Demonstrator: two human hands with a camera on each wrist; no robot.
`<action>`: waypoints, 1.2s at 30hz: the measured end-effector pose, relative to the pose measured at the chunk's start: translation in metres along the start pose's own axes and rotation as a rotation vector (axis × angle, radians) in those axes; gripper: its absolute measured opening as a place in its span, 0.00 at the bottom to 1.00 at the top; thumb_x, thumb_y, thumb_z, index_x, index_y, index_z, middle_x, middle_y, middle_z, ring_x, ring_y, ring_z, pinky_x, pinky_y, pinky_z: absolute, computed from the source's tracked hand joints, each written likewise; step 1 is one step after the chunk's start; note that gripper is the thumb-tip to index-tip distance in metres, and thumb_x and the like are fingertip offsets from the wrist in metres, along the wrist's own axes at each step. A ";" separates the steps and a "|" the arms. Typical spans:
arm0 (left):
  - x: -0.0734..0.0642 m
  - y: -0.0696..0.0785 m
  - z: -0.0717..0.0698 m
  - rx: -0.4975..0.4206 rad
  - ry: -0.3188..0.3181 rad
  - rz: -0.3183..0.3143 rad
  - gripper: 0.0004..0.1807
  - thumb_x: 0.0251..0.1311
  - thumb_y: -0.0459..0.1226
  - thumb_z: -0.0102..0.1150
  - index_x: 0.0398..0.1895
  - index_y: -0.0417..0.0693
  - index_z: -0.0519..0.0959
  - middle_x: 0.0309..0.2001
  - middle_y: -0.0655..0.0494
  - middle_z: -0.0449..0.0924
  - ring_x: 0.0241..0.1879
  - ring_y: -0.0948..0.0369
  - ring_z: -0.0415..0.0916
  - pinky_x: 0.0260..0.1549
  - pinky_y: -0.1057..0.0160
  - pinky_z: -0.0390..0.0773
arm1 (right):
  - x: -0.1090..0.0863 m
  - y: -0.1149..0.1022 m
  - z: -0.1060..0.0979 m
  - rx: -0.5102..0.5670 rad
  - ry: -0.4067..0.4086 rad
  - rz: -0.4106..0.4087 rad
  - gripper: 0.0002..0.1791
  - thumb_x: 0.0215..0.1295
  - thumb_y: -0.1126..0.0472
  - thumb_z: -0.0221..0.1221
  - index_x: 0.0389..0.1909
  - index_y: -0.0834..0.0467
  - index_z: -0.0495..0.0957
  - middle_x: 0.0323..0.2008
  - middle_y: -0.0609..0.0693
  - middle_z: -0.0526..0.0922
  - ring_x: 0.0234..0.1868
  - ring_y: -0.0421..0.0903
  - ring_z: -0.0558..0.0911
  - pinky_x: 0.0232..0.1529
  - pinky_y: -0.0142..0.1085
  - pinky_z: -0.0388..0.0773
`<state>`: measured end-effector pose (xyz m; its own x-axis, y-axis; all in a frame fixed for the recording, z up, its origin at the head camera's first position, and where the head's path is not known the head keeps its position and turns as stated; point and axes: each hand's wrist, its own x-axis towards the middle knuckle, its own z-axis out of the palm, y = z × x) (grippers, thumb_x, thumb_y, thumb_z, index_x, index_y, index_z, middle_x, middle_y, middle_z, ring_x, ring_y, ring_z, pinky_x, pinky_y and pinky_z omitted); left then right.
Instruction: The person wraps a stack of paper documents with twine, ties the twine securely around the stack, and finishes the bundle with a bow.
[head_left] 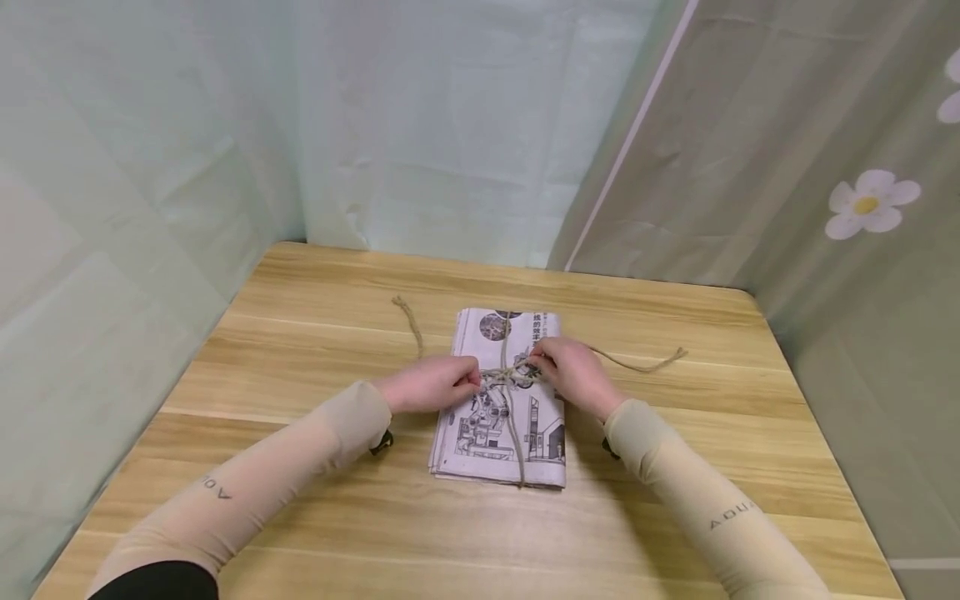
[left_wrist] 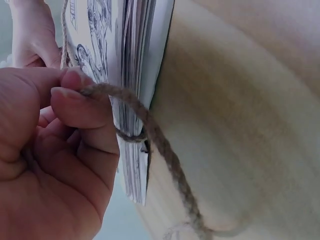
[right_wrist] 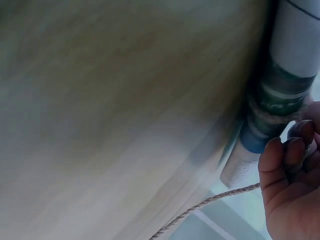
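A folded stack of newspapers (head_left: 468, 467) lies on the table, bound with brown twine (head_left: 516, 437) that runs lengthwise and crosswise. The strands cross in a knot (head_left: 504, 375) near the middle of the top sheet. Left of it, my left hand (head_left: 431, 383) pinches one twine end piece (left_wrist: 160, 137) between thumb and forefinger; this piece trails down past the stack's edge in the left wrist view. On the other side my right hand (head_left: 576, 375) grips the opposite piece of twine (right_wrist: 215, 199) over the paper, fingers curled. Its loose tail (head_left: 637, 365) stretches out to the right.
The wood-grain table (head_left: 315, 517) extends around the stack on all sides. Pale curtains (head_left: 465, 125) hang behind and along the left; a grey-brown curtain with a white flower (head_left: 873, 204) hangs at right. The left twine tail (head_left: 408, 321) lies beyond my left hand.
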<state>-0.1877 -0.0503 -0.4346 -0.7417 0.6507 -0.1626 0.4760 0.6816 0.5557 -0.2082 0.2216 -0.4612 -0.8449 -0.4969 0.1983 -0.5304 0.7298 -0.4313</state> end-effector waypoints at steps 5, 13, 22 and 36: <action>-0.001 -0.001 0.004 -0.013 -0.039 0.008 0.05 0.73 0.39 0.58 0.36 0.54 0.75 0.30 0.63 0.76 0.29 0.64 0.73 0.33 0.63 0.77 | 0.000 0.006 0.002 0.010 -0.013 0.003 0.03 0.73 0.59 0.62 0.38 0.53 0.82 0.31 0.43 0.82 0.32 0.41 0.79 0.38 0.40 0.80; -0.002 -0.003 0.007 -0.042 -0.031 -0.004 0.03 0.72 0.39 0.59 0.37 0.53 0.77 0.32 0.63 0.77 0.31 0.65 0.73 0.35 0.63 0.77 | 0.001 0.005 -0.003 -0.012 -0.043 0.005 0.03 0.72 0.59 0.64 0.36 0.53 0.83 0.29 0.42 0.80 0.31 0.41 0.78 0.37 0.40 0.79; -0.013 -0.009 -0.005 0.033 -0.011 -0.007 0.13 0.65 0.36 0.65 0.52 0.47 0.82 0.34 0.64 0.79 0.32 0.65 0.75 0.40 0.61 0.79 | -0.006 -0.002 -0.025 -0.121 -0.083 -0.022 0.05 0.69 0.59 0.66 0.43 0.54 0.86 0.36 0.46 0.84 0.38 0.46 0.83 0.42 0.44 0.82; -0.063 -0.034 -0.057 0.095 0.170 -0.275 0.13 0.70 0.47 0.60 0.31 0.50 0.81 0.27 0.59 0.79 0.28 0.60 0.74 0.30 0.57 0.76 | -0.045 0.013 -0.089 -0.123 -0.087 0.093 0.10 0.73 0.55 0.62 0.47 0.55 0.86 0.42 0.48 0.86 0.44 0.49 0.85 0.46 0.51 0.81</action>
<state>-0.1845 -0.1338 -0.3965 -0.9129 0.3781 -0.1536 0.2827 0.8573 0.4302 -0.1832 0.2955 -0.3970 -0.8841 -0.4597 0.0836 -0.4597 0.8238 -0.3319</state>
